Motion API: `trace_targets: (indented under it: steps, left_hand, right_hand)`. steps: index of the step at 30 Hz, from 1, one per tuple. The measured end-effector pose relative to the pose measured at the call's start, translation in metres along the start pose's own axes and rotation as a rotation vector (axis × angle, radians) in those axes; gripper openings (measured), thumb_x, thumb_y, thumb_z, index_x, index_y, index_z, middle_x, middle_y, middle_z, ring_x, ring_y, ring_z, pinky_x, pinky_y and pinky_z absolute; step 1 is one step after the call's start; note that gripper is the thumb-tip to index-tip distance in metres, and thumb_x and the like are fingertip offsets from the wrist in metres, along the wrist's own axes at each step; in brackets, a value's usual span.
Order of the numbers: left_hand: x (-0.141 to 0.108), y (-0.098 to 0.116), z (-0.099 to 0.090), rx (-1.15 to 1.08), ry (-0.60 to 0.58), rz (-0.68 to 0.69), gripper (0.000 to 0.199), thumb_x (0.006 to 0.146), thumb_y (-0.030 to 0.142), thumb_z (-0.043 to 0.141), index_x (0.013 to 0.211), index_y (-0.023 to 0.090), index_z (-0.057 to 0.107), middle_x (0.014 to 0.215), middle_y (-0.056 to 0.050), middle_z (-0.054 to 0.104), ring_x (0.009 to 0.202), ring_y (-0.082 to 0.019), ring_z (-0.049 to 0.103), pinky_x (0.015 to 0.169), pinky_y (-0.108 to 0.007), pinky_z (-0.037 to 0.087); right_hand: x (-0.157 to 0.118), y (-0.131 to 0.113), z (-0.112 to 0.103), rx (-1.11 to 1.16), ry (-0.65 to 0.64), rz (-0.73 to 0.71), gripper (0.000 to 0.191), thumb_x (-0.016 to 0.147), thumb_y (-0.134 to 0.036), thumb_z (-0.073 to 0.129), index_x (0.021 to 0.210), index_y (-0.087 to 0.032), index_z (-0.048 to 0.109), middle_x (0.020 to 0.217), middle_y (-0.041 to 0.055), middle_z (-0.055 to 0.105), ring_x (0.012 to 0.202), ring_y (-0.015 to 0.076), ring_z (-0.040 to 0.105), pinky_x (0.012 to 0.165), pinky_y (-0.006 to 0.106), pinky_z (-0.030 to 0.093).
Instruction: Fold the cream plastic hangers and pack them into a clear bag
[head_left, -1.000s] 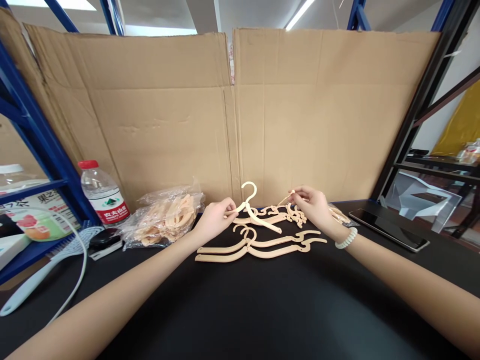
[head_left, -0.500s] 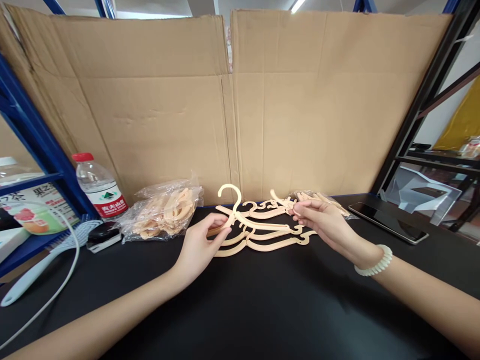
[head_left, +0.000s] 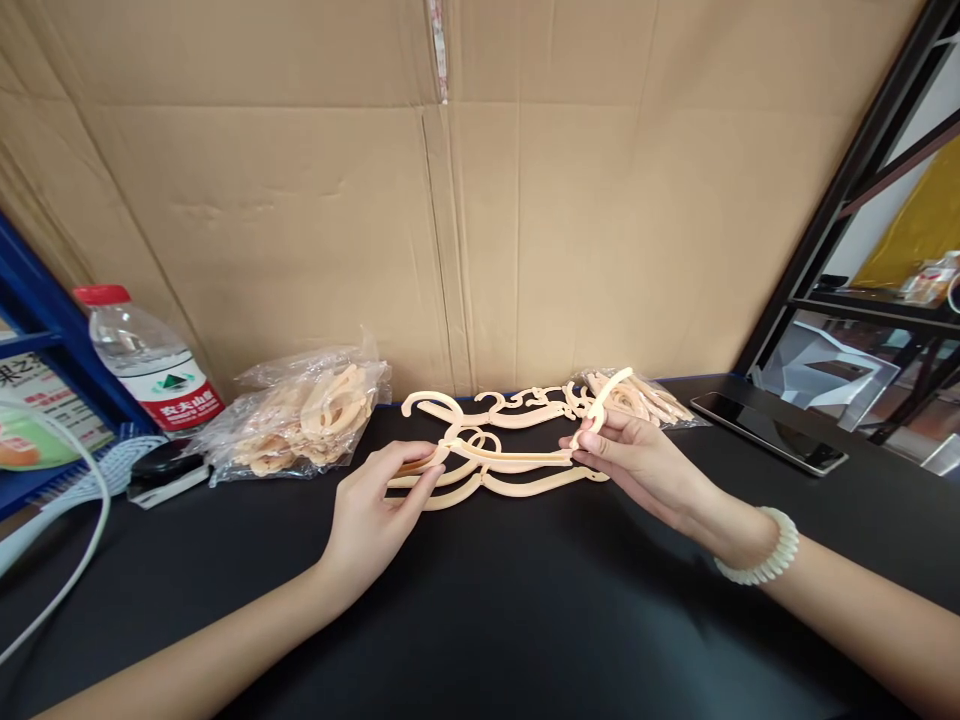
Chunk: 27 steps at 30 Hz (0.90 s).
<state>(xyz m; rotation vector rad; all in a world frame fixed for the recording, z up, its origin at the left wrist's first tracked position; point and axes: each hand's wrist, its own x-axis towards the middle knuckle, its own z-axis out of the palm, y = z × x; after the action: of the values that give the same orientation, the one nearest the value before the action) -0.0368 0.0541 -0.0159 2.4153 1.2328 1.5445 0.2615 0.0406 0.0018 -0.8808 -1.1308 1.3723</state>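
My left hand (head_left: 371, 520) pinches a cream plastic clothes hanger (head_left: 517, 459) close to its centre, with the hook turned up and to the left. Between the fingertips of my right hand (head_left: 656, 465) is a curved hanger piece (head_left: 613, 390), right by the free end of that hanger's arm; whether the two touch I cannot tell. Below and behind lie more hangers (head_left: 536, 487) on the black table, partly hidden by the held one. Farther back are another hanger (head_left: 525, 418) and several small curved pieces (head_left: 536, 397).
A clear bag of hanger parts (head_left: 300, 420) lies left, and a second bag (head_left: 652, 395) lies back right beside a phone (head_left: 769, 432). At left stand a water bottle (head_left: 161, 365), a black object (head_left: 169, 465) and a white cable (head_left: 94, 540). A cardboard wall (head_left: 300, 220) closes off the back.
My right hand has brought the curved piece down and close to the hanger's arm end. The held hanger has lowered, its hook tipping left. The view has tilted downward.
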Motion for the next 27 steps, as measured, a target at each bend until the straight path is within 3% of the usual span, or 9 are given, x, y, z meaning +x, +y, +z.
trace_targets:
  steps: [3,9,17,27]
  left_hand:
    - [-0.0008,-0.0007,0.0004,0.001,0.004,0.016,0.010,0.091,0.031,0.062,0.097,0.023,0.064,0.093,0.002,0.070,0.084,-0.015,0.066,0.079,-0.025,0.052]
    - [-0.0007,-0.0019,0.0004,0.001,0.008,0.012,0.011,0.092,0.031,0.062,0.097,0.022,0.064,0.093,0.001,0.070,0.083,-0.015,0.067,0.078,-0.026,0.052]
    - [0.0012,0.0024,0.0002,0.027,0.025,0.045,0.011,0.091,0.031,0.061,0.096,0.022,0.065,0.088,0.001,0.069,0.081,-0.015,0.067,0.075,-0.024,0.055]
    - [0.0010,0.0036,-0.0003,0.037,0.012,0.075,0.008,0.091,0.029,0.061,0.094,0.022,0.064,0.089,0.001,0.069,0.081,-0.015,0.067,0.077,-0.025,0.054]
  right_hand:
    - [0.0003,0.0002,-0.0001,-0.024,-0.043,0.009,0.022,0.072,-0.032,0.083,0.078,-0.019,0.067,0.079,-0.0011,0.064,0.078,0.0097,0.060,0.082,0.025,0.051]
    - [-0.0026,-0.0061,0.0014,0.065,-0.169,0.164,0.020,0.079,-0.032,0.078,0.083,-0.017,0.065,0.109,0.0061,0.067,0.105,0.0209,0.065,0.098,0.039,0.050]
    - [-0.0017,-0.0048,-0.0004,0.125,-0.166,0.282,0.021,0.082,-0.029,0.075,0.080,-0.017,0.058,0.083,0.0029,0.068,0.101,0.0256,0.071,0.092,0.035,0.055]
    - [-0.0041,-0.0078,0.0041,0.059,-0.122,0.292,0.025,0.078,-0.030,0.079,0.080,-0.016,0.058,0.087,0.0034,0.069,0.096,0.0229,0.072,0.088,0.030,0.057]
